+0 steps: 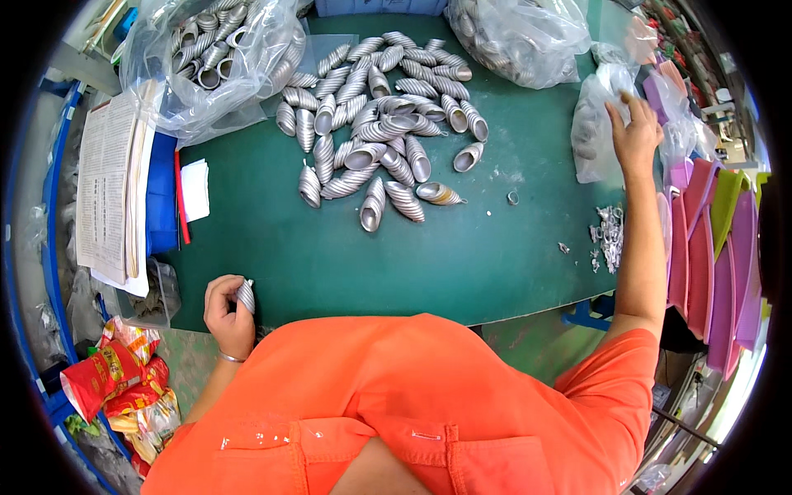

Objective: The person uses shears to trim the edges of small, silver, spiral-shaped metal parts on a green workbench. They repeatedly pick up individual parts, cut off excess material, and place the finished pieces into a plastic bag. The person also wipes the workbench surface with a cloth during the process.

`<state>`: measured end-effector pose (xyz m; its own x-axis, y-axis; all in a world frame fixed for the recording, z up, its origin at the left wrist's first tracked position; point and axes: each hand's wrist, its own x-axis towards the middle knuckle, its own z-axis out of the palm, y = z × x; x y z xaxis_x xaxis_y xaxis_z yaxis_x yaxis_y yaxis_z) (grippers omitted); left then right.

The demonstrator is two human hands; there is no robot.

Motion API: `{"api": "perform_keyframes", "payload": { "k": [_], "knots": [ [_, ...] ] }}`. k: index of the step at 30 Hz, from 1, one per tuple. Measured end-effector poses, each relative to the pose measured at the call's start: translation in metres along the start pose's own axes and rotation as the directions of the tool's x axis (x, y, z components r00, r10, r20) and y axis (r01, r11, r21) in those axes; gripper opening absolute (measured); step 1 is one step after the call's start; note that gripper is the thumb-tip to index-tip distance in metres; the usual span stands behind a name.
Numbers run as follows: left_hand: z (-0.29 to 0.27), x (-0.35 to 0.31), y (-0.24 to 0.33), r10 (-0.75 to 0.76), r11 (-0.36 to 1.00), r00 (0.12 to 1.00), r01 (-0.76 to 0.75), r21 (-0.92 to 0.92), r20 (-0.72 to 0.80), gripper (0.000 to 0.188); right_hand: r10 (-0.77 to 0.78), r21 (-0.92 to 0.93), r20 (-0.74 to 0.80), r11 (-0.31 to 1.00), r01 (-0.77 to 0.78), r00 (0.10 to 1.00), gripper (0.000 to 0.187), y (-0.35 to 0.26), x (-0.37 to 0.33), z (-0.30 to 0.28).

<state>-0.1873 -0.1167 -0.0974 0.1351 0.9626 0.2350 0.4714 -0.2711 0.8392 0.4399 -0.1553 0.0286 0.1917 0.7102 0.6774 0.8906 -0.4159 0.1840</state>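
Note:
My left hand (pixel 227 309) is closed round a silver spiral-ribbed metal tube (pixel 246 295) at the near left edge of the table. Only the tube's upper part shows past my fingers. Far to the right, my right hand (pixel 637 139) reaches over a clear plastic bag (pixel 590 136), thumb and forefinger apart. Nothing shows between them, and whether they touch the plastic is unclear. A heap of similar slant-cut ribbed tubes (pixel 363 157) lies at the middle back of the green table (pixel 371 280). One tube (pixel 440 194) in its near row has a yellowish inside.
Large clear bags of tubes (pixel 235 62) and of grey parts (pixel 528 41) stand at the back. Small metal bits (pixel 609 235) lie beside my right forearm. Pink and green plastic bins (pixel 701 247) line the right; papers (pixel 115 181) lie over a blue box (pixel 162 198) at left.

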Motion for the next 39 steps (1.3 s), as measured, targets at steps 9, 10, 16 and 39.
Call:
{"api": "perform_keyframes", "payload": {
  "k": [9,10,16,39],
  "knots": [
    [0.001,0.000,0.000,0.014,0.999,1.000,-0.015,-0.031,-0.019,0.020,-0.495,0.675,0.381,0.726,0.132,0.781,0.041,-0.167,-0.048,-0.016],
    [0.001,0.001,0.000,0.018,1.000,1.000,-0.019,-0.020,-0.013,0.020,-0.471,0.644,0.457,0.761,0.085,0.755,0.041,-0.173,-0.052,-0.016],
    [0.002,0.000,0.004,0.031,1.000,0.999,-0.031,-0.004,-0.020,0.020,-0.302,0.809,0.169,0.586,0.043,0.938,0.033,-0.170,-0.034,-0.022],
    [-0.002,0.005,0.010,0.081,0.996,0.997,-0.081,0.030,-0.008,0.021,-0.322,0.673,0.216,0.733,0.098,0.922,0.051,-0.224,-0.075,0.005]
  ]
}}
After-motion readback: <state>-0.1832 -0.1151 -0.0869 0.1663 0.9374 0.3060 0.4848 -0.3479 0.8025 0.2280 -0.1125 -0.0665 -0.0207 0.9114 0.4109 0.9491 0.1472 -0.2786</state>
